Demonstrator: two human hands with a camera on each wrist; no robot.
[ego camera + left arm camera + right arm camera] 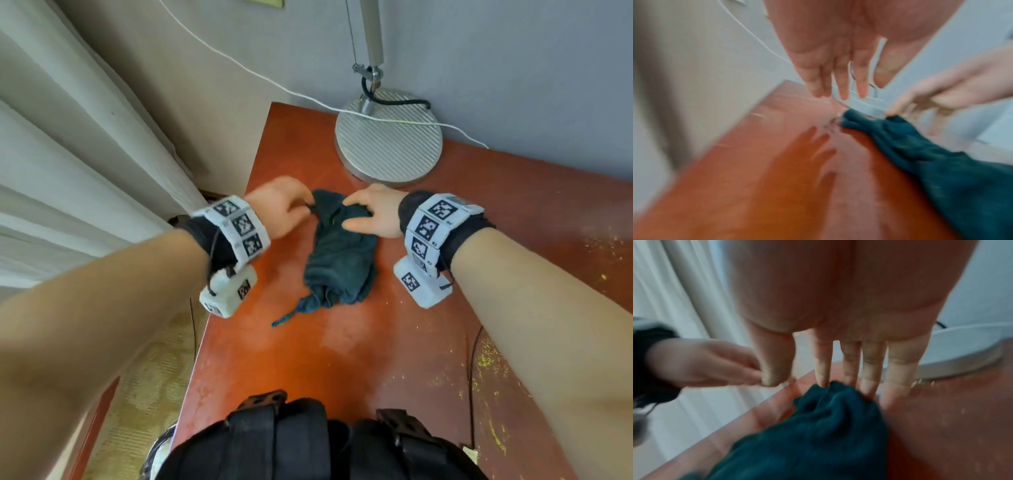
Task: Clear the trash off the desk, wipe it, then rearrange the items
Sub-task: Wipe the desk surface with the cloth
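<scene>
Item: dark teal cloth, crumpled, lying on our red-brown desk just in front of the round lamp base.

Right hand: fingers straight, tips pressing on the cloth's far end.

Left hand: at the cloth's far left edge; head view suggests a pinch, wrist view shows fingers extended, so we cannot tell.

Also: yellow crumbs on the desk's right side.
</scene>
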